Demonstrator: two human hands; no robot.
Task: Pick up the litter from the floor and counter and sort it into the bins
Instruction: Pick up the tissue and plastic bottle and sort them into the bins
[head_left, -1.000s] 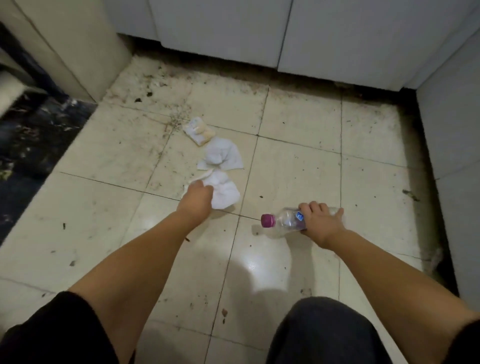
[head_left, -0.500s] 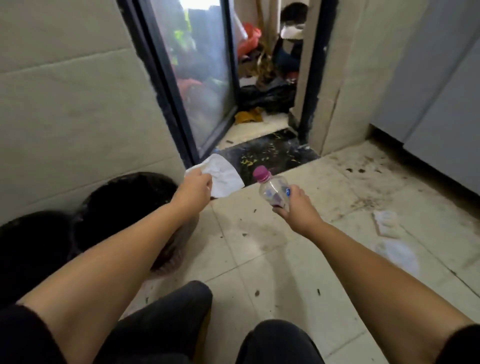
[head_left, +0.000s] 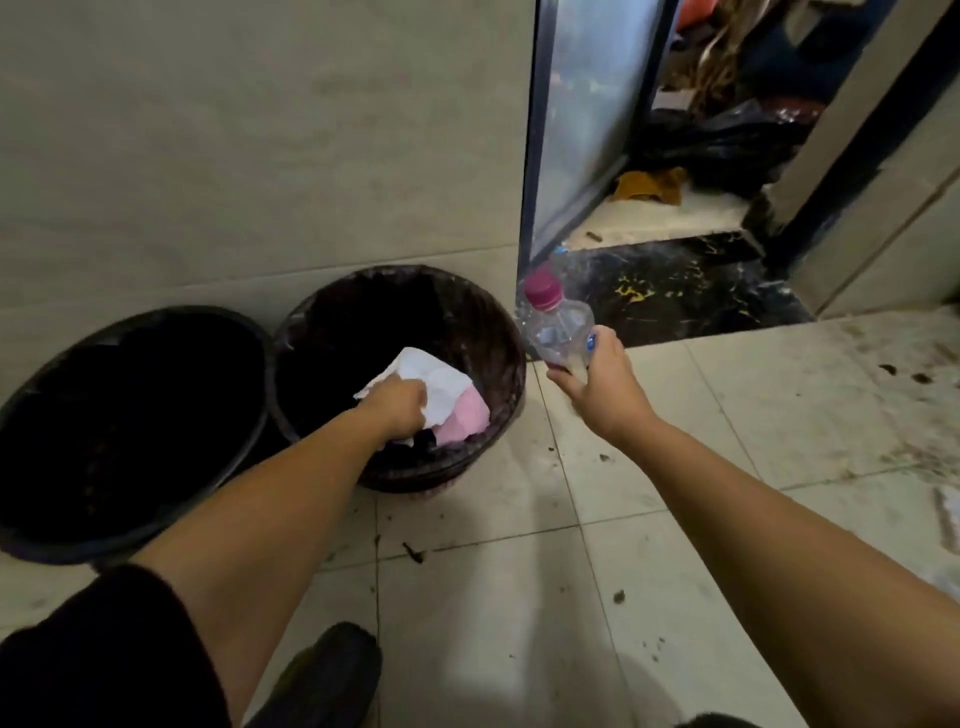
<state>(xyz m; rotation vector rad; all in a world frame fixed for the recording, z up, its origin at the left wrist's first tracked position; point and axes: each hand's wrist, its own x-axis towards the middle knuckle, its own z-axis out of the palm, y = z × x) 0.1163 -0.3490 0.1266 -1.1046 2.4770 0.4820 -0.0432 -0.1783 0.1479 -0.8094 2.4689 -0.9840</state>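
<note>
Two black bins sit against the wall. Over the right bin (head_left: 483, 332), the left hand (head_left: 397, 408) clutches a white tissue (head_left: 434, 382); best let go squarely above its mouth. The right hand (head_left: 605, 379), fingers clenched, grips the bottle (head_left: 558, 325) just beside that rim.

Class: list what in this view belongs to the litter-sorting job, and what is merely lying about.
Job: white tissue in left hand; plastic bottle in right hand; right bin; left bin.

Lying about: black bag, yellow cloth.
</note>
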